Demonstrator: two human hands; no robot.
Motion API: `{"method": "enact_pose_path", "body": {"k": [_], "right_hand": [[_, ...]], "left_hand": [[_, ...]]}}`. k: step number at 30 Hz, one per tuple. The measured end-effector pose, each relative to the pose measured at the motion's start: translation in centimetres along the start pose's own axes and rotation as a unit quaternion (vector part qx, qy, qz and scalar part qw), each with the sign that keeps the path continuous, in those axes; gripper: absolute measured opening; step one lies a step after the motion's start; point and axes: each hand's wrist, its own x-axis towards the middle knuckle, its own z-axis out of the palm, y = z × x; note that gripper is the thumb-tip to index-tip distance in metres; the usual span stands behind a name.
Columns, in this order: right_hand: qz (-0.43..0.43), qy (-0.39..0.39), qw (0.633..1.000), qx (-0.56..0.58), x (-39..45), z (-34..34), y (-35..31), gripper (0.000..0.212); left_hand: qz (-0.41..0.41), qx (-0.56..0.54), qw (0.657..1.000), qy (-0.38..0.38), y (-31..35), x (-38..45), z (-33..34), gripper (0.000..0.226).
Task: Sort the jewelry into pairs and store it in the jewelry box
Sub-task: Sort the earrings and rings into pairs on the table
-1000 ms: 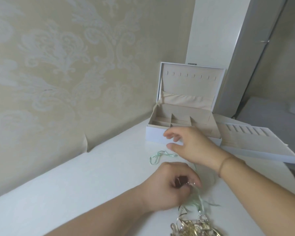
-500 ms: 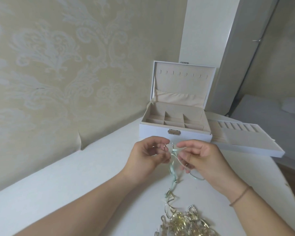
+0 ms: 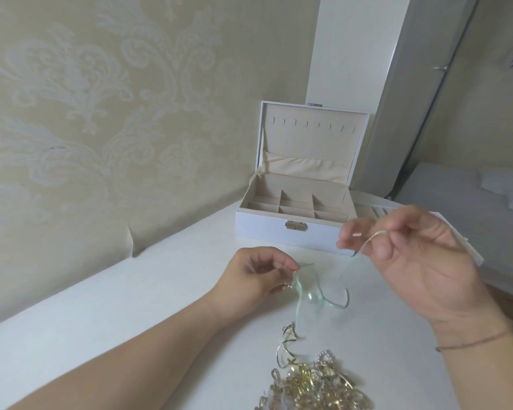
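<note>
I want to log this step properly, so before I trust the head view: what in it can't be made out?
- Small item at the left hand: its fingertips and the pale green ribbon cover it; type unclear.
- Ribbon end pinched by the right hand: motion-blurred.
- Jewelry pile: cut off by the bottom edge; tangled pieces can't be told apart.
- Jewelry box: the front wall hides the floors of its front compartments.
- Tray beside it: mostly behind the right hand.

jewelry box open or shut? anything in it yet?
Open. The white jewelry box has its lid upright against the wall; the beige compartments in view look empty, front ones partly hidden.
</note>
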Motion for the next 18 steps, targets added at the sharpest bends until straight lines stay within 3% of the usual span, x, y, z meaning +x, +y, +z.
{"method": "enact_pose_path", "body": {"k": [3,5,7,10,14,18], "right_hand": [[0.003,0.041,0.999,-0.005,1.2,1.5,-1.0,0.013],[0.011,0.090,0.995,-0.048,1.9,2.4,-1.8,0.013],[0.019,0.120,0.988,-0.094,2.8,3.2,-2.6,0.013],[0.027,0.129,0.980,-0.151,4.4,4.0,-3.0,0.014],[0.057,0.121,0.965,-0.227,6.4,4.6,-1.0,0.018],[0.127,0.102,0.929,-0.332,7.6,4.5,3.4,0.022]], "left_hand": [[0.023,0.113,0.993,-0.027,-0.2,-0.3,0.1,0.016],[0.075,0.251,0.963,-0.063,-0.3,-0.6,0.4,0.019],[0.118,0.312,0.934,-0.131,0.1,-1.1,0.6,0.025],[0.132,0.314,0.914,-0.222,0.6,-1.7,0.7,0.029],[0.132,0.285,0.918,-0.242,0.7,-2.6,1.5,0.022],[0.243,0.307,0.887,-0.244,1.0,-2.9,2.0,0.018]]}}
